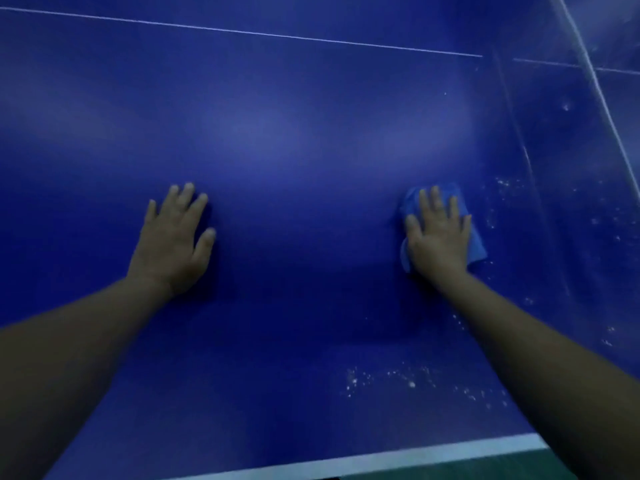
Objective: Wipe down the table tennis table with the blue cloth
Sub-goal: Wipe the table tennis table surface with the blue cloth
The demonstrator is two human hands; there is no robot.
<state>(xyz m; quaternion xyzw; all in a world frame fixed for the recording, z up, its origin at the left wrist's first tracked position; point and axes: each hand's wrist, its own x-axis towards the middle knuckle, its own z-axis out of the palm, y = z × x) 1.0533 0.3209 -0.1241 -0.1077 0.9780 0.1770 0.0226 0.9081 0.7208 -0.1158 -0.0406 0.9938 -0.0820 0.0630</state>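
Near edge of table tennis table: white border stripe, then white specks scattered toward near right corner, more along right side. We judge these unwiped.

Blue cloth lies bunched on table toward right side, pinned under right hand. We judge cloth soft, light, limp; slides easily, may bunch. Best held by flat palm pressure on its middle.

Right hand: fingers straight, spread, pressing cloth, arm extended.

Left hand: flat on bare table, fingers spread, grasping nothing, bracing.

Farther: thin white line crosses table.
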